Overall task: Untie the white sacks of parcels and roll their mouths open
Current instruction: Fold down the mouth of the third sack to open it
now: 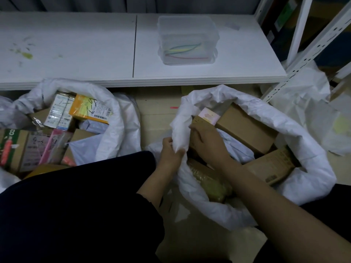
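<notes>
While the left hand [171,151] pinches the rolled rim of the sack [313,158], the right hand [208,143] curls its fingers round it from inside. Another sack [115,118] stands open alongside.

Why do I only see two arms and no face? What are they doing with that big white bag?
The camera sits on the person's head, looking down, so only their arms show. The left hand grips the rolled edge of the white sack from outside; the right hand reaches inside, fingers curled at that edge. Brown boxes fill it. A second sack, already open, sits to the left, full of parcels. Behind stands a white table with a clear tub holding coloured strips.
</notes>
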